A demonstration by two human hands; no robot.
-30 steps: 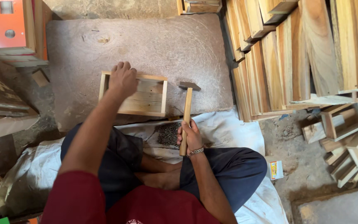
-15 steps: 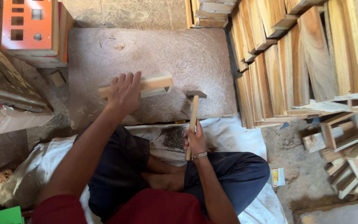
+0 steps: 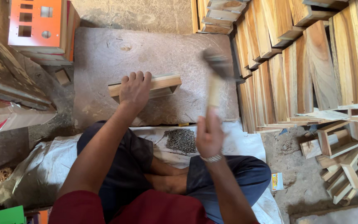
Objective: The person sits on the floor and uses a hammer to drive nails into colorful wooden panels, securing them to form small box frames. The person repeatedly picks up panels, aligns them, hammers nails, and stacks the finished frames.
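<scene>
Two hands at work over one grey stone slab [image 3: 104,62], listed largest to smallest.

Stone slab: lies flat just beyond both hands and carries the wooden frame.

Stacked wooden boards [image 3: 311,54]: stand on edge to the right of the right hand; the upper ends are cut off by the picture's edge.

White sheet [image 3: 34,174]: spread under the seated person's legs, below both hands.

Orange panel with cut-outs [image 3: 36,23]: well to the left of and beyond the left hand, partly cut off at the top.

Wooden frame [image 3: 162,83]: stands on edge on the slab, under the left hand; its left part is hidden by the fingers.

Hammer [image 3: 215,85]: wooden handle rises from the right hand; the head is blurred and hard to make out.

Left hand [image 3: 134,90]: fingers curled over the frame's top edge, gripping it.

Right hand [image 3: 209,135]: closed around the hammer's handle, blurred.

Heap of small dark nails [image 3: 180,140]: on the sheet, just left of the right hand.
</scene>
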